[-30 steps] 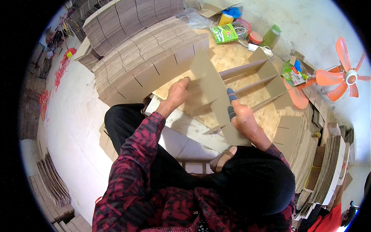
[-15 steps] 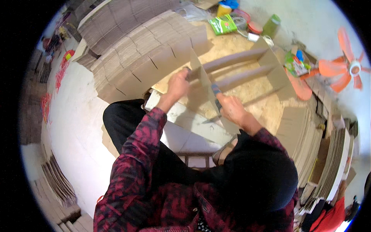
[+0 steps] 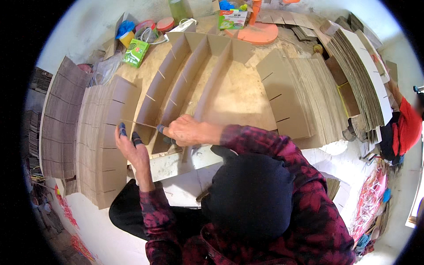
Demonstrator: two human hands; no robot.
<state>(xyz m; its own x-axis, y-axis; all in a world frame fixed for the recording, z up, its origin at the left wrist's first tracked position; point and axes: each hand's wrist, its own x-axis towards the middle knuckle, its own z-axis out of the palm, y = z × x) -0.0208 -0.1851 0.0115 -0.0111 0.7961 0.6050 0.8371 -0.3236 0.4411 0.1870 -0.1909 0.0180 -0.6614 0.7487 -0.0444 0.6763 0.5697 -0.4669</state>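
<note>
Long cardboard divider strips (image 3: 175, 98) stand on edge, side by side, on the wooden board, joined at their far end by a cross strip. Across their near ends lies another cardboard cross strip (image 3: 140, 125), seen almost edge-on. My left hand (image 3: 134, 150) is at its left end, fingers stretched and apart, with dark coverings on two fingertips. The fingers seem to touch the strip. My right hand (image 3: 187, 131) is closed on the cross strip where it meets the middle divider; its fingertips are partly hidden.
Slotted cardboard stacks stand left (image 3: 95, 132) and right (image 3: 304, 97) of the board. Behind the dividers are a green box (image 3: 136, 53), a green cup (image 3: 180, 11) and an orange round base (image 3: 258, 33). A person in red (image 3: 408, 123) is at the far right.
The view has swung, so the dividers now run away from me. My left hand's fingers have spread. My right hand has shifted along the near cross strip to the middle divider.
</note>
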